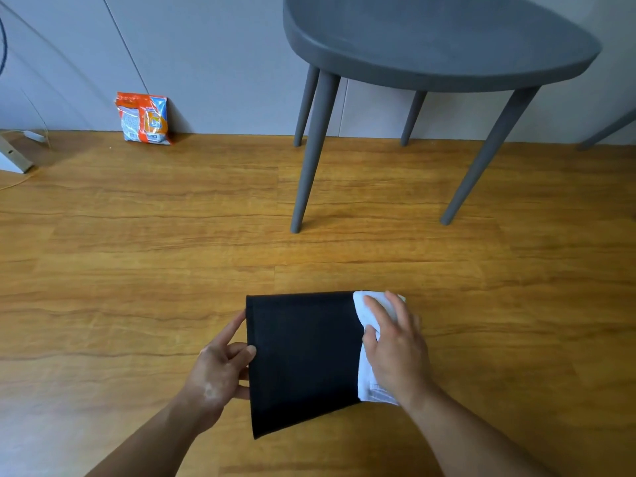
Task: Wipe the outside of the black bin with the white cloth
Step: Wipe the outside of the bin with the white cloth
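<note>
The black bin (303, 359) lies on its side on the wooden floor, low in the middle of the head view. My left hand (220, 366) grips its left edge, thumb on top and fingers on the side. A white cloth (370, 380) is pressed against the bin's right side. My right hand (395, 346) lies flat over the cloth and holds it against the bin. The bin's opening is hidden.
A grey chair (437, 43) stands behind the bin, its nearest legs (311, 156) just beyond it. An orange and white packet (144, 118) leans against the grey wall at the left. A white device with a cable (13, 156) sits at the far left.
</note>
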### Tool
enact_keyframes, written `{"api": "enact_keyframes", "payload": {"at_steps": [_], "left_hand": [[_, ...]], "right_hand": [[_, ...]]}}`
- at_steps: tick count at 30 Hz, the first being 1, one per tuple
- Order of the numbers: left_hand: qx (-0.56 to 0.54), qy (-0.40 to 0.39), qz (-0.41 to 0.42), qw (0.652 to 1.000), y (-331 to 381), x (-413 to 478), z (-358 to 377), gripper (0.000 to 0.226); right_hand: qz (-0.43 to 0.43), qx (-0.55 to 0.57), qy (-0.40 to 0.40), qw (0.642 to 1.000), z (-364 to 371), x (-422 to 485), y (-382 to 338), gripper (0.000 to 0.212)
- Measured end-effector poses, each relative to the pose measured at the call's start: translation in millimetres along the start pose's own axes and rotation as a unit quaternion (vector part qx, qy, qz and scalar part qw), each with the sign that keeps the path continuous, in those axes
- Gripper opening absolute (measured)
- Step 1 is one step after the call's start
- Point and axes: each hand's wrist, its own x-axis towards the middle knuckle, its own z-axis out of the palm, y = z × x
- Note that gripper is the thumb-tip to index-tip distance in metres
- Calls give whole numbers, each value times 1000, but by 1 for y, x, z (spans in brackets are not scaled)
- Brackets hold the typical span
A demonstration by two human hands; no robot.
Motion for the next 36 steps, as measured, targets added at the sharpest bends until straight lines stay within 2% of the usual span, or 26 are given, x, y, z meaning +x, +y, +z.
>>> {"api": "enact_keyframes", "payload": {"at_steps": [5,11,15,17,19,20,21,22,23,24,25,26,28,31,33,36], "left_hand": [[-6,-3,-8,1000,5,-5,1,66],[-9,1,-15,1000,5,-7,2,68],[-37,24,-34,998,7,-10,1,72],[-5,56,-36,998,10,-12,-1,76],[139,157,33,977,19,-17,-3,73],[216,210,100,948,28,-21,-3,67],[251,242,164,923,41,-26,0,58],[252,234,201,917,55,-31,6,50],[210,183,200,939,67,-35,17,47],[125,96,157,975,78,-37,29,52],[22,-5,93,995,85,-36,41,62],[-58,-89,41,994,90,-35,53,69],[-120,-197,26,973,98,-32,71,62],[-201,-256,40,945,103,-29,78,50],[-241,-287,32,927,99,-27,72,50],[-210,-350,3,913,90,-27,62,54]], "right_hand": [[10,69,4,998,0,0,5,51],[10,89,2,996,-2,1,5,50],[-18,111,-1,994,-6,-1,5,51],[-40,144,-8,989,-12,-1,2,47],[-53,190,-34,980,-24,4,-6,47],[-62,216,-52,973,-32,7,-13,47],[-68,242,-66,966,-39,12,-21,46],[-75,267,-72,958,-46,17,-30,46],[-79,291,-69,951,-53,22,-41,46],[-79,312,-61,945,-59,27,-51,45],[-71,330,-56,940,-64,32,-62,45],[-62,345,-58,935,-69,35,-73,46],[-49,351,-74,932,-78,38,-90,48],[-63,302,-118,944,-88,34,-102,58],[-64,317,-151,934,-94,31,-99,62],[17,397,-162,903,-91,21,-87,42]]}}
